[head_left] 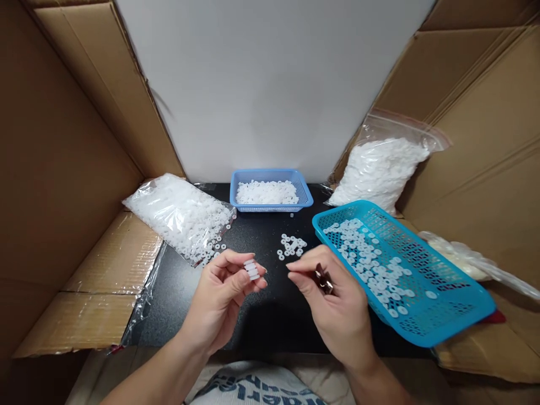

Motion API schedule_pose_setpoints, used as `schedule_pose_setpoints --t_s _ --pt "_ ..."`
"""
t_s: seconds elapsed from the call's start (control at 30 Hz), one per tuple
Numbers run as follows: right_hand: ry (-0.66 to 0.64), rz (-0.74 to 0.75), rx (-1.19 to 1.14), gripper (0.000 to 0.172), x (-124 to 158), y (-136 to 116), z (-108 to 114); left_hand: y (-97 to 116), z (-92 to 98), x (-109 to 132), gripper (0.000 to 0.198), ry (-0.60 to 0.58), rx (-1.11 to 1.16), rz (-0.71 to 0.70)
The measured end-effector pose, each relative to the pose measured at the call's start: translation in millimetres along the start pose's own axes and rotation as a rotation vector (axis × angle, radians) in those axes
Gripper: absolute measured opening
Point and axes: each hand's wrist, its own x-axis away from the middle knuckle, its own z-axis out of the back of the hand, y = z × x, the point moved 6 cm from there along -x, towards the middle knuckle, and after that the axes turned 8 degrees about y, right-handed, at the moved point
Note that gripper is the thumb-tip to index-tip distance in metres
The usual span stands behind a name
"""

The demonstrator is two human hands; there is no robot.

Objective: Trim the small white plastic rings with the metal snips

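Observation:
Between the thumb and fingers of my left hand (pixel 223 289) is a short ribbed stack of white plastic washers (pixel 251 270), tilted slightly. My right hand (pixel 335 304) is closed around a small shiny brown piece (pixel 324 280) that looks like metal; its exact kind is partly hidden by the fingers. The thumb and index tips of that hand press together, apart from the stack. Just beyond the hands, several loose white washers (pixel 291 246) lie scattered on the black table (pixel 261 315).
A blue basket (pixel 270 208) of small white pieces stands at the back. On the right, a turquoise basket (pixel 439 332) holds white washers. An open plastic bag (pixel 177 211) spills washers at left; another full bag (pixel 379 169) leans at right. Cardboard walls (pixel 485 112) flank the table.

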Motion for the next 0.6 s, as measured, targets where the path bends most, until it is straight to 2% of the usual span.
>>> schedule_pose_setpoints --t_s 0.03,0.13,0.2,0.37,0.5,0.6 --pt "-0.022 0.006 -0.05 0.003 -2 -1 -1 -2 -0.4 0 0.025 -0.006 -0.012 0.023" --pt "-0.166 -0.026 -0.176 0.037 -3 -2 -13 -6 -2.7 -3 0.023 -0.032 -0.039 0.069" --pt "-0.218 -0.07 -0.236 0.043 -1 0 -21 -6 -4.8 -4 0.023 -0.047 -0.043 0.068" --pt "-0.176 -0.159 -0.316 0.048 6 11 -29 -3 -8.0 -5 0.023 -0.047 -0.046 0.021" --pt "-0.128 -0.187 -0.324 0.048 11 16 -31 -8 -7.9 -5 0.022 -0.046 -0.001 0.113" --pt "-0.112 -0.123 -0.269 0.039 10 13 -31 -13 -6.0 -7 0.022 -0.039 0.054 0.181"
